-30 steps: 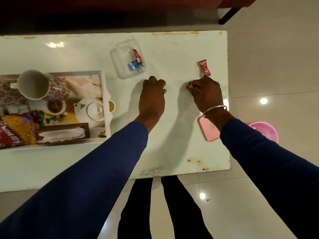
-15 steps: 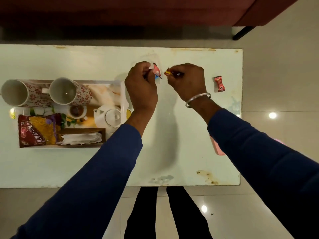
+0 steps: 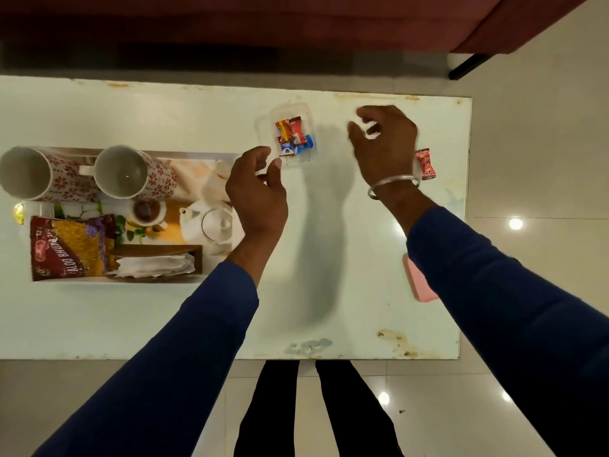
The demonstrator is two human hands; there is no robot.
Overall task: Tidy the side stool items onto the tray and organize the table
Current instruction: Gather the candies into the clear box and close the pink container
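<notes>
While both hands are being held above the table (image 3: 131, 324), nothing is being gripped by either. The left hand (image 3: 257, 196) is being kept loosely open, fingers curled, its fingertips just beside the near corner of the box (image 3: 263, 127); whether the box is being touched cannot be told. The right hand (image 3: 385, 146) is being held open and empty (it is blurred), well to the right of the box. Several wrapped sweets (image 3: 293, 136) are being held inside this clear box, which is lying on the table just beyond the tray's far right corner. One more sweet (image 3: 425, 164), red-wrapped, is lying loose on the table near the right edge, just beside the right wrist and its bangle (image 3: 392, 184).

The tray (image 3: 131, 280) is being occupied at the left of the table by two patterned mugs (image 3: 122, 173) lying on their sides, a white teapot (image 3: 211, 225), a small cup (image 3: 146, 212), a snack packet (image 3: 69, 247) and a brown holder with white napkins (image 3: 155, 265). A pink thing (image 3: 417, 282) is being partly hidden under the right sleeve at the table's right edge; what it is cannot be told
</notes>
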